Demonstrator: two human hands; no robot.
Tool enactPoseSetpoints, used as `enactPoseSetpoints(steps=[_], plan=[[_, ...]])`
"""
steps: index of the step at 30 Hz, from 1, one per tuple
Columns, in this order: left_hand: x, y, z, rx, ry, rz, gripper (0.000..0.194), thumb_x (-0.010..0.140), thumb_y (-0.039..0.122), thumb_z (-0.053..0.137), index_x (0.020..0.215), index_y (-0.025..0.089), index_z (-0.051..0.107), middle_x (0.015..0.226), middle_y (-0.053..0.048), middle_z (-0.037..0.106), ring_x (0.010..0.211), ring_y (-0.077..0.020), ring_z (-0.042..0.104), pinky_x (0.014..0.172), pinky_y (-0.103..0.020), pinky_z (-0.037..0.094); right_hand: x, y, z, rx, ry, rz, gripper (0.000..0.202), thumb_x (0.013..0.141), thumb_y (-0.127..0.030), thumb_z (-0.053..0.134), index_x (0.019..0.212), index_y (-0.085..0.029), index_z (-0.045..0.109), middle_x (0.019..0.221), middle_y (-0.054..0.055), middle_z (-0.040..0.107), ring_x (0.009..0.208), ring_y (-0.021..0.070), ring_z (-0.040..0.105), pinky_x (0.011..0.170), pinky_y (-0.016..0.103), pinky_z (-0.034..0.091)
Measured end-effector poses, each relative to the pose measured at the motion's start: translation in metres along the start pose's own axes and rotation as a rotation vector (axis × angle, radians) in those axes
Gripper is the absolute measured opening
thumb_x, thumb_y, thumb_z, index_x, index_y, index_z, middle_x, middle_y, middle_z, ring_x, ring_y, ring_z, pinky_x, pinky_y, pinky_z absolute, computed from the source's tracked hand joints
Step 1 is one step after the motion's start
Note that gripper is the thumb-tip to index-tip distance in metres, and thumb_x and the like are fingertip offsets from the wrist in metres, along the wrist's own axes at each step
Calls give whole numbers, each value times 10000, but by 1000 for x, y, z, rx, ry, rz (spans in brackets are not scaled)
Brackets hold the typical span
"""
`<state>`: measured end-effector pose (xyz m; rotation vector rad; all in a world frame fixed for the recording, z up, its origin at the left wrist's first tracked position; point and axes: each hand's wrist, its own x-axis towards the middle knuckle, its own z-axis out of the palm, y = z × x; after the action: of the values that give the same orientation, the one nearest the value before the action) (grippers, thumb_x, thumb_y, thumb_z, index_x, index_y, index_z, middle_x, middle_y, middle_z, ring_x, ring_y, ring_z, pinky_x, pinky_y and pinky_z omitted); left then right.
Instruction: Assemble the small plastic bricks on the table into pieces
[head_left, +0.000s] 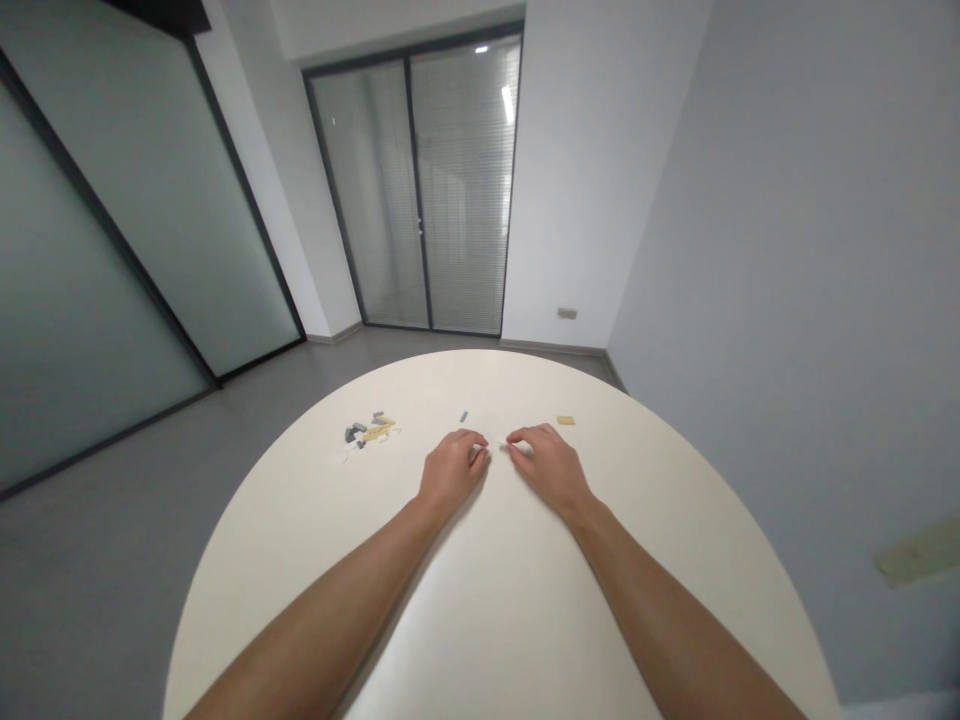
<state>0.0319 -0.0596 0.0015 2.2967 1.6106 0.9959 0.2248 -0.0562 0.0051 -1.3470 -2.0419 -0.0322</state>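
A round white table [487, 625] spreads beneath both forearms, likely a steady support for fine work. The left hand [454, 464] curls thumb and fingers close together; whether it grips anything cannot be told. The right hand [547, 464] pinches a small white piece [501, 442] by its fingertips, presumably because it is too little for a fuller grasp. Left of the hands lies a loose pile of small pieces [379, 432], seemingly kept clear of them. Just beyond the right hand sits a flat yellow block [565, 421]; beyond the left, a smaller gray-blue strip [463, 416].
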Motion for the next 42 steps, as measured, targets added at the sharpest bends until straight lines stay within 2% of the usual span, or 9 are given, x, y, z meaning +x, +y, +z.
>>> enactPoseSetpoints(steps=[9,14,22,31,38,42], plan=[[-2,1,1,-5,-48,17,167,905,264,557,986,238,701,1082,-23,712,1051,-198,604,890,-311,471,-1,4,1,-130,-86,133,119,932,-325,605,959,-279,711,930,27,725,1010,196,613,730,285,476],[-2,1,1,3,-58,20,176,909,263,555,998,234,704,1074,-27,715,1039,-200,608,889,-315,470,-1,7,3,-178,-84,117,119,920,-323,618,906,-292,731,885,26,732,950,207,631,695,288,482],[-2,0,2,8,-56,28,187,912,259,545,1005,239,706,1063,-24,716,1033,-194,609,895,-307,471,0,8,4,-236,-121,92,175,938,-330,589,923,-303,761,903,37,751,920,210,636,703,294,494],[-2,1,0,17,-66,22,189,916,256,537,1003,237,703,1053,-27,719,1016,-195,614,881,-301,464,-1,11,7,-274,-118,76,183,947,-345,578,936,-309,757,951,19,754,954,205,635,680,280,491],[-3,3,-1,16,-61,17,178,912,264,547,985,237,706,1044,-28,719,1004,-192,612,865,-300,465,-1,0,0,-259,-63,9,183,944,-310,571,902,-263,742,988,37,743,988,207,616,724,298,511],[-2,4,-1,25,-67,6,182,913,270,548,988,235,710,1029,-34,720,994,-193,613,860,-299,468,-1,-5,0,-250,-82,-46,182,927,-334,593,864,-260,747,977,46,746,983,214,608,768,313,516]])
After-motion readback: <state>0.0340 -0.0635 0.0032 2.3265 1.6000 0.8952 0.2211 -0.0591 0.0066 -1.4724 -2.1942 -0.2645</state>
